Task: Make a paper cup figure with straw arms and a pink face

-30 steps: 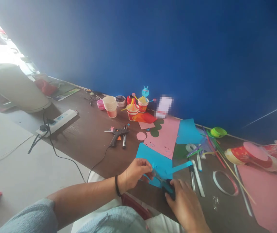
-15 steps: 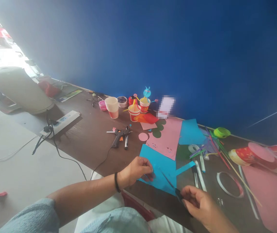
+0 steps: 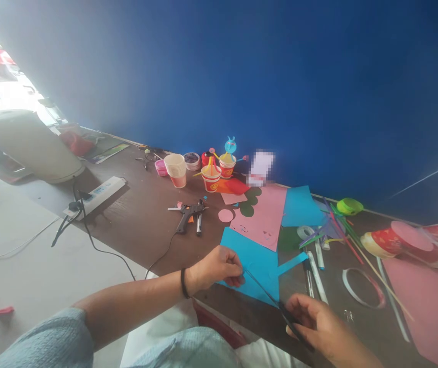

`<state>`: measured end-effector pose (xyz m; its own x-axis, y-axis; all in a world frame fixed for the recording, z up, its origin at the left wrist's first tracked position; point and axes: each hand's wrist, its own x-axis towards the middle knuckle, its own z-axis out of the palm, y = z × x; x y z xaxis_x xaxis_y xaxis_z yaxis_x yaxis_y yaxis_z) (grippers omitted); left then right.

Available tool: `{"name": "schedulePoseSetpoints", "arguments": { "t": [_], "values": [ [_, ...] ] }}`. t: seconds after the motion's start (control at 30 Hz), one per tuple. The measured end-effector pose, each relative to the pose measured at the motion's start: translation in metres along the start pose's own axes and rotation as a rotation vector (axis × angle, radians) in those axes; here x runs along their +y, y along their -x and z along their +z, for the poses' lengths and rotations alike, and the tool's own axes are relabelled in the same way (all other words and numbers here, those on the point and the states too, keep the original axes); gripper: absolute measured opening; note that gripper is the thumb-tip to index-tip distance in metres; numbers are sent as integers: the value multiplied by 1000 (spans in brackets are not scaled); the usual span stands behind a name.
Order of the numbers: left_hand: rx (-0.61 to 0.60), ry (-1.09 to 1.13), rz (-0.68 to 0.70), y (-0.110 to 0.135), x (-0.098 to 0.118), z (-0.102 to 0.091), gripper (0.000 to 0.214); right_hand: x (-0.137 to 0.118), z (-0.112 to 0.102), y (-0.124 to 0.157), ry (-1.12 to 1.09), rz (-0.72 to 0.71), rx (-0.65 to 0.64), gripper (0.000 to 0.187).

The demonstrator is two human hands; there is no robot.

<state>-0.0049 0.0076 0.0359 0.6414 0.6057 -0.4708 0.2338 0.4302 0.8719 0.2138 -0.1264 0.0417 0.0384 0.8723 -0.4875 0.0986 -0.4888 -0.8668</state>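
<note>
My left hand (image 3: 216,268) pinches the near-left edge of a blue paper sheet (image 3: 255,259) lying on the brown table (image 3: 142,220). My right hand (image 3: 320,327) is closed on the handles of black scissors (image 3: 280,306), whose thin blades reach up and left across the blue sheet toward my left fingers. A cut blue strip (image 3: 293,261) sticks out to the right of the sheet. A black band circles my left wrist.
A pink sheet (image 3: 262,217), a second blue sheet (image 3: 299,207), markers (image 3: 314,268), sticks, a tape ring (image 3: 359,289), red paper cups (image 3: 398,243), a glue gun (image 3: 188,212), stacked cups (image 3: 175,168) and a power strip (image 3: 96,194) lie about. A blue wall rises behind.
My right hand has drawn back to the right and toward me with the scissors, away from the blue sheet. My left hand stays pinched on the sheet's edge.
</note>
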Motion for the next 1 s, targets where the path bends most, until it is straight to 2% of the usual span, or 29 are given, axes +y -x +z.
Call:
{"name": "schedulePoseSetpoints", "arguments": {
  "t": [0.17, 0.47, 0.7, 0.83, 1.0],
  "values": [
    [-32, -68, 5, 2, 0, 0, 11, -6, -2, -2, 88, 36, -87, 29],
    [-70, -86, 8, 1, -4, -1, 13, 0, -3, -2, 133, 46, -73, 34],
    [-79, -88, 0, 0, -5, -1, 13, 6, 0, -2, 122, -2, -34, 28],
    [-92, -84, -3, 1, -7, -2, 12, 18, -3, -5, 145, -33, 48, 26],
    [-16, -63, 6, -1, -8, -4, 11, 51, -35, -9, 494, -25, 249, 24]
  ]
}}
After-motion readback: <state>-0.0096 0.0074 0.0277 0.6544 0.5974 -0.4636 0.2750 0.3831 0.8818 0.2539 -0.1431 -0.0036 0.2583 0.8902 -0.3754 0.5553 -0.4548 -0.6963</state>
